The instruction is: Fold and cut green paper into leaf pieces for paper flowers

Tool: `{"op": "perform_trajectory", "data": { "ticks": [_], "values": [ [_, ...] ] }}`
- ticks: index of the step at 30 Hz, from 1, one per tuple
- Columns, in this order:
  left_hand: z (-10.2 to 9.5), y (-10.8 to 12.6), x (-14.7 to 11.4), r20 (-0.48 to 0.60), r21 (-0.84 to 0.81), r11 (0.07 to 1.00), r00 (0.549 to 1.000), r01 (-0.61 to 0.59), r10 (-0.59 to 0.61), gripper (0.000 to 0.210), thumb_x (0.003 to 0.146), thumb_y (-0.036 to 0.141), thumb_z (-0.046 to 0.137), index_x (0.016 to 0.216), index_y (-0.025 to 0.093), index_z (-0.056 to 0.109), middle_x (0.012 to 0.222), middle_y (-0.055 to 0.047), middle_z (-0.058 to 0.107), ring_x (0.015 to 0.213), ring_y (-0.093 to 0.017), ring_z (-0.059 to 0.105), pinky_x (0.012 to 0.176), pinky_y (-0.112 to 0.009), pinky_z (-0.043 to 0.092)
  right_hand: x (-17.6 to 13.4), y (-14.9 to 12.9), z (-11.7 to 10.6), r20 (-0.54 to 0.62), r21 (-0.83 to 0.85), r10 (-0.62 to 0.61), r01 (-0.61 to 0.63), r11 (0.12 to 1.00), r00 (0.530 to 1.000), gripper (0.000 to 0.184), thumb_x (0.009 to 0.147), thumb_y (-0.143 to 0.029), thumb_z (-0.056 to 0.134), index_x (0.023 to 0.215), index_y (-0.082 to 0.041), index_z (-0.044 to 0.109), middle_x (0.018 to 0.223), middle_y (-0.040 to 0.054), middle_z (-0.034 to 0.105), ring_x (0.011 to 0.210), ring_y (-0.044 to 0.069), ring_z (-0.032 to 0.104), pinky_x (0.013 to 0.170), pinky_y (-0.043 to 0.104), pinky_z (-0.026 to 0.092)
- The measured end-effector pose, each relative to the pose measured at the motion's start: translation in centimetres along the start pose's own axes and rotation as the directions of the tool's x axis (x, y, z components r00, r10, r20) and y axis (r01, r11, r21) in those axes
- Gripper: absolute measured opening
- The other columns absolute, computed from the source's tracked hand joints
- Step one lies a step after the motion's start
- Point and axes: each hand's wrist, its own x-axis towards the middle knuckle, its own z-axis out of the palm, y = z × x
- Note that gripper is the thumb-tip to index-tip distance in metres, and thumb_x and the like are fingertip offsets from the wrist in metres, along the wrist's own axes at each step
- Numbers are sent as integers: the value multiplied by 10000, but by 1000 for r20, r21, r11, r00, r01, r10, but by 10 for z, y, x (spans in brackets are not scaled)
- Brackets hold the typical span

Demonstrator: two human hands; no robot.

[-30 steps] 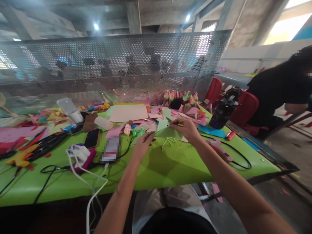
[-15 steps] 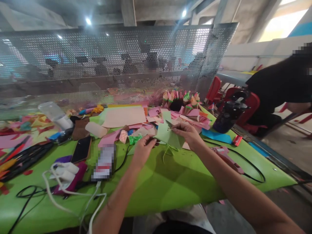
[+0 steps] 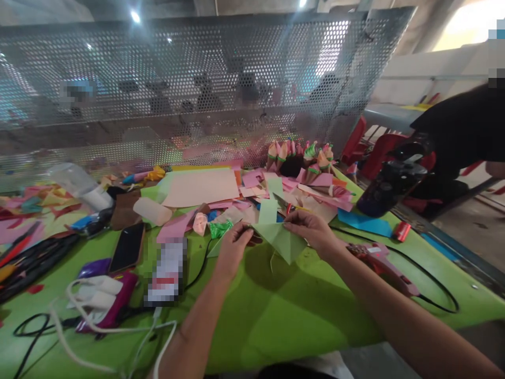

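A folded piece of pale green paper (image 3: 282,239) is stretched between my two hands above the green table (image 3: 276,310). Its lower part comes to a point aimed toward me. My left hand (image 3: 235,245) pinches the paper's left corner, fingers closed. At the opposite corner my right hand (image 3: 310,229) grips it between thumb and fingers. Just behind it lies a light green paper strip (image 3: 268,210). A crumpled piece of green material (image 3: 220,229) sits beside my left hand. To the right of my right hand rests a pink glue gun (image 3: 389,268) with a black cord.
Paper cones (image 3: 300,155) with swirled tops stand at the back, near a perforated metal screen (image 3: 177,95). On the left are a dark phone (image 3: 127,247), a lit phone (image 3: 166,271) and a magenta power strip (image 3: 114,300) with cables. A dark bottle (image 3: 390,184) stands right.
The green paper has turned in my hands, and its folded point now faces down toward me. My right hand has shifted slightly right and down. The view has tilted lower.
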Motion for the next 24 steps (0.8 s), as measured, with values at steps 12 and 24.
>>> {"op": "perform_trajectory", "data": {
  "ticks": [12,24],
  "values": [
    [8,-3,-5,78,89,996,997,-23,16,216,768,391,617,846,189,621,722,-9,698,644,-158,689,569,-235,508,-9,-7,18,88,-320,-333,344,883,939,176,833,-391,647,837,-258,762,820,33,739,805,212,646,759,345,487],
    [10,-6,-9,77,-7,998,995,68,-68,252,753,427,652,812,187,606,666,-1,691,633,-166,691,650,-281,539,-15,-8,24,151,-522,-542,532,667,827,195,923,-352,585,918,-279,766,829,31,749,811,214,628,764,357,472]
  ]
}}
